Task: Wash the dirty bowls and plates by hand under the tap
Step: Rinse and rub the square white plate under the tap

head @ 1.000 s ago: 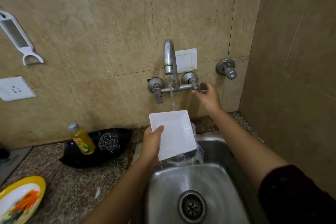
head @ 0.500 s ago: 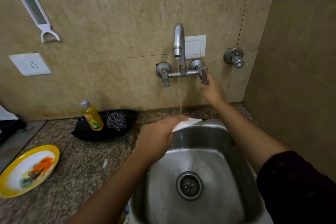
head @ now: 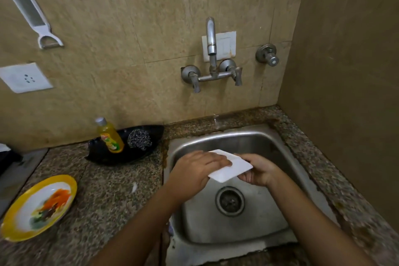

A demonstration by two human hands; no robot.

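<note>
A white square plate [head: 232,167] is held low over the steel sink [head: 254,138], roughly flat and tilted a little. My left hand [head: 195,171] grips its left edge from above. My right hand [head: 258,171] holds its right edge, fingers under it. The tap [head: 211,41] on the wall above is off; only a last drop falls near the sink's back rim. A dirty yellow-rimmed plate [head: 40,206] with orange and dark food smears lies on the counter at the left.
A black dish [head: 121,154] behind the counter holds a yellow soap bottle [head: 109,135] and a steel scourer [head: 139,139]. A side valve [head: 267,56] sticks out right of the tap. The tiled side wall [head: 349,71] closes the right. A peeler [head: 32,14] hangs on the back wall.
My right hand has left the tap's right handle and come down onto the plate. The water stream has stopped. The plate has dropped lower into the sink.
</note>
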